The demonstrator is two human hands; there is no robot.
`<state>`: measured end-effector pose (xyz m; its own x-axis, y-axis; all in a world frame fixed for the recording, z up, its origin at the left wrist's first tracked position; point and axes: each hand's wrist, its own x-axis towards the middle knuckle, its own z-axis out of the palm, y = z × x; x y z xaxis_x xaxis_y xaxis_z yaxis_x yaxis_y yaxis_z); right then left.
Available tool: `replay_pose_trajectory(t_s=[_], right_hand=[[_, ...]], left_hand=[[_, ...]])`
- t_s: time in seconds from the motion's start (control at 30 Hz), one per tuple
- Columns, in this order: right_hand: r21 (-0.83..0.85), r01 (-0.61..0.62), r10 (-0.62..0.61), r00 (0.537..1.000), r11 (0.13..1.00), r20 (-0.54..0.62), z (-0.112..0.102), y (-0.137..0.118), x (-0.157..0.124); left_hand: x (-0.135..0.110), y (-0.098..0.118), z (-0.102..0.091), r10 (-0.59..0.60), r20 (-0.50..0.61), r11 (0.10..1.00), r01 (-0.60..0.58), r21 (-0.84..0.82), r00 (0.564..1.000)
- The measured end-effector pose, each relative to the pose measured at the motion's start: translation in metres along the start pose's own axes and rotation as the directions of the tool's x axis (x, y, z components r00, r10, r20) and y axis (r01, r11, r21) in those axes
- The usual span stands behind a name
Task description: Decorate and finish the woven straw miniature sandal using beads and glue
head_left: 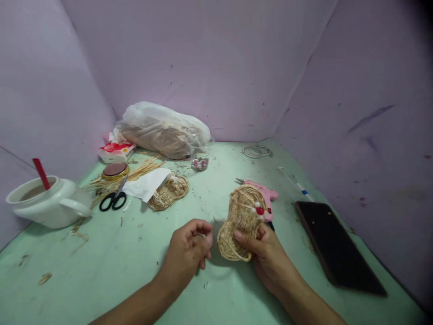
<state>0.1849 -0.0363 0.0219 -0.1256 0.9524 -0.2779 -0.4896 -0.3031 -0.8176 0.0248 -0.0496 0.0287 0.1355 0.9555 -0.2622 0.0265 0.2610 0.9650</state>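
Observation:
A woven straw ornament point(238, 225), shaped like a small stocking or boot, is held up over the table. Red and white beads point(259, 210) sit on its upper right edge. My right hand point(267, 253) grips it from the right, thumb across the front and fingers behind. Just left of the ornament, apart from it, is my left hand point(191, 243), its fingers curled in toward the thumb; whether anything small is pinched there I cannot make out. Behind the ornament, partly hidden, lies a pink glue gun point(269, 194).
A second straw piece point(171, 192) lies beside white paper point(147, 184). Scissors point(113, 201), a round tin point(115, 170), straw strands point(144, 167) and a white pot point(57, 205) are left. Behind stand a plastic bag point(162, 131) and beads point(200, 163); a dark tablet or phone point(338, 248) lies right.

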Motion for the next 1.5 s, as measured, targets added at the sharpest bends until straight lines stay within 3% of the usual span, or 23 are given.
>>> replay_pose_trajectory(t_s=[0.2,0.3,0.4,0.43,0.5,0.57,0.67,0.77,0.83,0.9,0.93,1.07,1.17,1.23,1.3,1.4,1.5], right_hand=[[0.057,-0.042,0.039,0.998,0.998,0.056,0.014,0.007,-0.005],[0.011,-0.025,0.024,0.991,1.000,0.129,0.017,0.008,-0.009],[-0.078,-0.099,0.113,0.971,0.992,0.210,0.011,-0.001,-0.010],[-0.122,-0.136,0.158,0.967,0.983,0.198,0.006,-0.005,-0.010],[-0.220,-0.156,0.171,0.984,0.963,0.052,-0.006,-0.015,-0.008],[-0.348,-0.027,-0.032,0.986,0.937,-0.164,-0.018,-0.023,-0.006],[-0.549,0.229,-0.427,0.865,0.803,-0.264,-0.032,-0.027,-0.001],[-0.637,0.365,-0.581,0.798,0.679,-0.162,-0.036,-0.024,0.001],[-0.681,0.399,-0.602,0.795,0.615,-0.078,-0.035,-0.023,0.001],[-0.738,0.410,-0.611,0.792,0.536,-0.004,-0.031,-0.026,0.001],[-0.773,0.412,-0.611,0.791,0.482,0.041,-0.028,-0.029,0.001],[-0.839,0.482,-0.539,0.790,0.253,0.291,-0.008,-0.043,0.005],[-0.778,0.594,-0.350,0.787,0.204,0.508,0.009,-0.042,0.008],[-0.744,0.646,-0.227,0.760,0.167,0.609,0.016,-0.035,0.007],[-0.723,0.682,-0.227,0.726,0.114,0.649,0.015,-0.028,0.006],[-0.775,0.627,-0.476,0.708,0.083,0.521,0.006,-0.024,0.005],[-0.864,0.476,-0.671,0.696,0.165,0.255,-0.007,-0.029,0.009]], left_hand=[[-0.005,-0.002,0.008,0.079,-0.023,0.997,-0.079,0.014,0.997],[-0.002,0.002,0.009,-0.014,-0.085,1.000,0.013,-0.002,0.996],[0.003,0.004,0.003,-0.090,-0.120,0.995,0.085,-0.043,0.989],[0.005,0.003,0.000,-0.109,-0.121,0.993,0.103,-0.053,0.987],[0.010,0.003,-0.007,-0.149,-0.095,0.989,0.151,0.009,0.984],[0.014,0.003,-0.015,-0.189,-0.042,0.970,0.193,0.150,0.981],[0.018,0.007,-0.025,-0.201,0.004,0.926,0.189,0.328,0.980],[0.017,0.015,-0.032,-0.050,-0.095,0.872,0.090,0.482,0.994],[0.015,0.020,-0.037,0.159,-0.160,0.738,-0.010,0.675,0.974],[0.013,0.024,-0.043,0.290,-0.105,0.575,-0.085,0.814,0.951],[0.013,0.025,-0.045,0.288,-0.052,0.536,-0.116,0.836,0.956],[0.013,0.022,-0.045,0.183,0.120,0.598,-0.208,0.774,0.976],[0.011,0.016,-0.038,0.209,0.173,0.567,-0.264,0.780,0.962],[0.011,0.014,-0.035,0.204,0.168,0.545,-0.254,0.799,0.965],[0.011,0.014,-0.035,0.195,0.119,0.536,-0.207,0.818,0.974],[0.012,0.017,-0.041,0.186,0.006,0.546,-0.109,0.831,0.983],[0.014,0.018,-0.044,0.178,-0.039,0.572,-0.071,0.817,0.983]])
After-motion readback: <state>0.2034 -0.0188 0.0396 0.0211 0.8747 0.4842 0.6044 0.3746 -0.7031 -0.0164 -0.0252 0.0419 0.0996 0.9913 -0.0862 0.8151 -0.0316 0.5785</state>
